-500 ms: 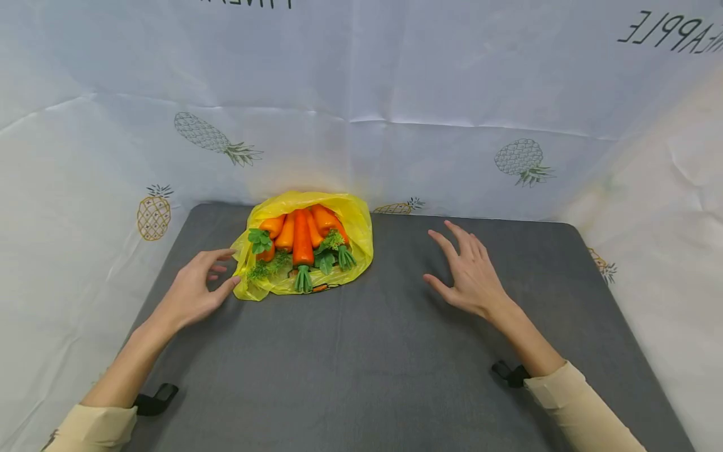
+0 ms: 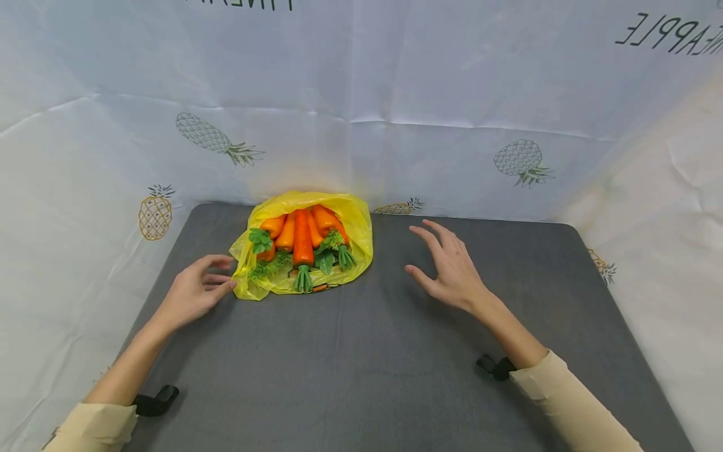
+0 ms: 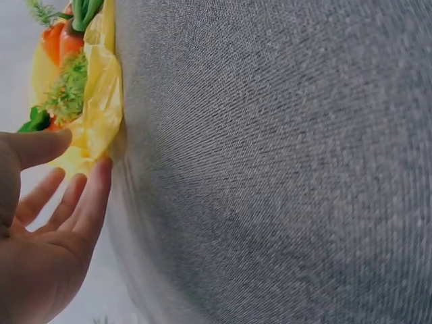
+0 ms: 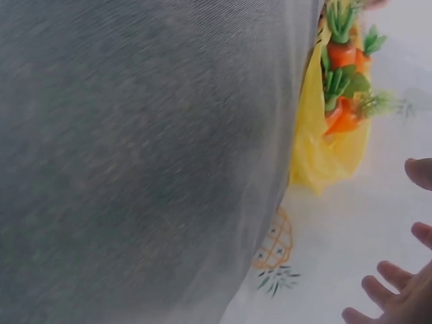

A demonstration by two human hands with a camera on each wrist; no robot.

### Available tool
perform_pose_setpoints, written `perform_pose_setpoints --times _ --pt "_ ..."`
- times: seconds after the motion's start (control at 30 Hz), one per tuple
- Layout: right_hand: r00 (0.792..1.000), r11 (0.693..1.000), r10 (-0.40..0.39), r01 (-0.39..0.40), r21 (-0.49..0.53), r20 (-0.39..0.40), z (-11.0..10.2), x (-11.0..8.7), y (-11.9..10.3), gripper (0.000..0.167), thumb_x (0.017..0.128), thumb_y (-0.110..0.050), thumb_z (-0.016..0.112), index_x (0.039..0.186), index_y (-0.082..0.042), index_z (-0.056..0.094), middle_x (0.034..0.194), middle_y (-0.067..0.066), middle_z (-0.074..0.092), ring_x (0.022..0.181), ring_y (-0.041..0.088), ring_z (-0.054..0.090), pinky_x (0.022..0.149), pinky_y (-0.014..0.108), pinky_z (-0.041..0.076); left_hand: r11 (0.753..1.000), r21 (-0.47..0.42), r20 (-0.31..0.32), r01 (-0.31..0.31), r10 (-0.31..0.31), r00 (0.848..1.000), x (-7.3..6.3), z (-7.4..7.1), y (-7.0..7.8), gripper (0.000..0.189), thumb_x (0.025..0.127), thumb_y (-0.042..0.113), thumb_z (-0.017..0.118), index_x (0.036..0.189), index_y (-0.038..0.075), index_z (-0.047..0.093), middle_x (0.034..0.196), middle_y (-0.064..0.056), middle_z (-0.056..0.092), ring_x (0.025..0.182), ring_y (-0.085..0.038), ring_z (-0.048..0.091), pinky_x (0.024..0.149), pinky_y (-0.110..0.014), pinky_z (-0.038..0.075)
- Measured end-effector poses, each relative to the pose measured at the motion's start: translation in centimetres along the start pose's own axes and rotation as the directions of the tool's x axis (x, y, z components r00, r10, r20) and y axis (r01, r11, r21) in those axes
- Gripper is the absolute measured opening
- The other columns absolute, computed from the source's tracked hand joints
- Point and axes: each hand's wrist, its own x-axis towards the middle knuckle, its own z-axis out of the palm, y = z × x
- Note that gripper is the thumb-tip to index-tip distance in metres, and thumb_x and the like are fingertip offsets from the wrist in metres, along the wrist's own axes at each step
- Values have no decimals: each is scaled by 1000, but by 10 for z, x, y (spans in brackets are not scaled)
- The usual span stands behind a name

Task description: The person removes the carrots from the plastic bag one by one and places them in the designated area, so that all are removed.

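Note:
A yellow plastic bag (image 2: 361, 235) lies on the table toward the back, its mouth facing the person. Inside are several orange carrots (image 2: 302, 242) with green tops (image 2: 303, 279) and leafy sprigs. At the bag's left edge is my left hand (image 2: 194, 292), thumb and fingers spread apart with the bag's rim (image 3: 101, 108) just beyond the fingertips; whether they touch it I cannot tell. My right hand (image 2: 454, 270) hovers to the right of the bag, apart from it, fingers loosely spread and holding nothing. In the right wrist view, the carrots (image 4: 344, 116) show at the bag's mouth.
The dark grey table (image 2: 361, 376) reaches back to a white cloth (image 2: 429, 81) printed with pineapples, which also hangs at both sides. Black straps (image 2: 157, 400) sit at the wrists, near beige sleeves (image 2: 570, 395).
My right hand has moved left, closer to the bag. The left hand has shifted very slightly at the bag's left edge. The bag and carrots stay in place.

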Motion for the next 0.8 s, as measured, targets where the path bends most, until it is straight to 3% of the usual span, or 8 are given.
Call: perform_pose_setpoints --times 0.1,0.57,0.8 --pt "1000 1000 -11 11 29 3 2 4 -5 75 99 -39 78 164 -19 46 169 19 41 155 45 41 119 75 35 997 -71 24 37 -35 999 1 0 -3 46 99 5 78 140 -5 61 131 -31 68 94 23 62 73 -13 58" --pt "999 997 -49 48 63 15 13 20 -21 67 103 -38 73 162 -19 49 168 18 43 155 42 41 120 73 36 958 -200 112 207 -188 976 5 2 -11 46 103 16 77 144 1 62 139 -24 65 96 15 70 77 -19 61" --pt "997 995 -74 73 69 11 15 30 -28 66 104 -36 73 162 -19 49 167 19 44 155 43 42 119 73 37 933 -254 125 256 -231 965 10 5 -14 50 103 17 76 148 2 59 122 6 68 95 11 72 77 -20 61"
